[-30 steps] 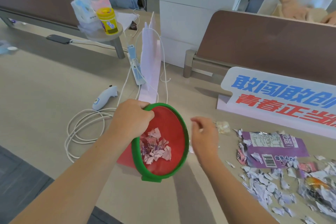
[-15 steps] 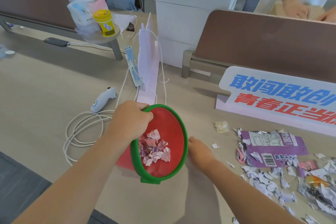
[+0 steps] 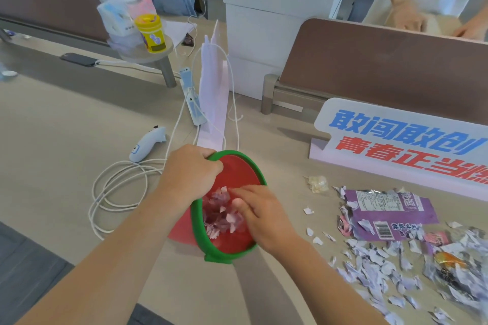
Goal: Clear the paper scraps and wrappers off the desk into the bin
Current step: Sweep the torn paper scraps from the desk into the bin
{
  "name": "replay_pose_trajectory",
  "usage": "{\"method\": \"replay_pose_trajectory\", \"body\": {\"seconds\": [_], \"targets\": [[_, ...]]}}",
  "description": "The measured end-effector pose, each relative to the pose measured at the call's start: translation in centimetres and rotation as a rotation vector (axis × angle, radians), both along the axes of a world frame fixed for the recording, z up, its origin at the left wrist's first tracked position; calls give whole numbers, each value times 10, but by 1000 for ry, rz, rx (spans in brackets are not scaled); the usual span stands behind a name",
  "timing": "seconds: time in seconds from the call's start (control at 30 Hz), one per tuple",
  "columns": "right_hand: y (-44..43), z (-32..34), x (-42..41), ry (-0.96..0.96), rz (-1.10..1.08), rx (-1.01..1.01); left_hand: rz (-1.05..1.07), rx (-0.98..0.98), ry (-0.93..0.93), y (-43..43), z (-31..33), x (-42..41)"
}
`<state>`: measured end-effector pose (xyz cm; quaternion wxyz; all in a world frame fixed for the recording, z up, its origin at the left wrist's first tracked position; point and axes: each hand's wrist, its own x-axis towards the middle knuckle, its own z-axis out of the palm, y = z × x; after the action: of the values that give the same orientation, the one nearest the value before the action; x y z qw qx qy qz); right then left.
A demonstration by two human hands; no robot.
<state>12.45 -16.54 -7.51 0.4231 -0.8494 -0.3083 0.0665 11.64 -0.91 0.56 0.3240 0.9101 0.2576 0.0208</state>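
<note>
A red bin with a green rim (image 3: pixel 232 256) stands tilted on the desk, its mouth toward me. Torn paper scraps (image 3: pixel 219 219) lie inside it. My left hand (image 3: pixel 188 174) grips the rim at its far left side. My right hand (image 3: pixel 261 214) hovers over the bin's mouth with the fingers stretched out above the scraps. To the right on the desk lie a purple wrapper (image 3: pixel 388 214), a crumpled clear wrapper (image 3: pixel 317 183), a small pink wrapper (image 3: pixel 435 239), an orange wrapper (image 3: pixel 449 264) and a pile of white paper scraps (image 3: pixel 375 272).
A sign with blue and red characters (image 3: pixel 401 140) stands behind the litter. A coiled white cable (image 3: pixel 118 192), a white handheld device (image 3: pixel 146 144), a power strip (image 3: pixel 192 103) and a white paper bag (image 3: pixel 214 97) lie left of the bin. Another person's hand (image 3: pixel 406 18) shows beyond the brown divider.
My right hand dropped to the desk beside the bin, then moved left over its mouth. The left hand has kept its grip on the rim.
</note>
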Motion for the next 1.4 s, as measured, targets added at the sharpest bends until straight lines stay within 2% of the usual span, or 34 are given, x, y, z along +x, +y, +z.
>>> {"method": "replay_pose_trajectory", "body": {"seconds": [0.03,0.13,0.17,0.23,0.33,0.4,0.5,0.6,0.67,0.7,0.77,0.83,0.97,1.07,1.17,1.27,1.37,1.4], "targets": [[-6,-5,1,-1,-46,20,-5,-2,2,-1,0,-1],[-37,-29,10,69,-467,115,-18,3,17,-3,-1,-2],[-51,-42,15,91,-589,37,-20,9,17,-2,-1,-2],[-75,-67,22,193,-681,-223,-25,17,11,-2,-1,-4],[-98,-94,28,192,-594,-431,-30,20,4,-2,-1,-6],[-105,-100,28,129,-512,-455,-26,22,-1,-2,-3,-5],[-104,-96,15,192,-355,-451,-38,22,13,-6,-4,-7],[-102,-94,0,145,-205,-523,-61,30,14,-11,-2,-8],[-105,-96,-3,78,-276,-500,-72,47,10,-11,-2,-6],[-108,-98,-5,62,-391,-451,-77,55,12,-11,-3,-5],[-113,-99,-6,112,-668,-364,-78,63,11,-9,-5,-5],[-114,-102,-9,217,-776,-376,-72,52,11,-8,-7,-7],[-96,-98,-12,334,-585,-344,-61,37,10,-13,-7,-11],[-81,-99,-12,327,-380,-408,-74,45,14,-20,-3,-11],[-75,-101,-14,241,-257,-411,-99,81,22,-27,-2,-12],[-75,-102,-8,224,-262,-454,-102,81,17,-31,-3,-12],[-66,-87,7,352,-318,-534,-105,82,30,-32,-2,-12],[-62,-77,13,399,-380,-500,-112,88,37,-33,-1,-12]]}}
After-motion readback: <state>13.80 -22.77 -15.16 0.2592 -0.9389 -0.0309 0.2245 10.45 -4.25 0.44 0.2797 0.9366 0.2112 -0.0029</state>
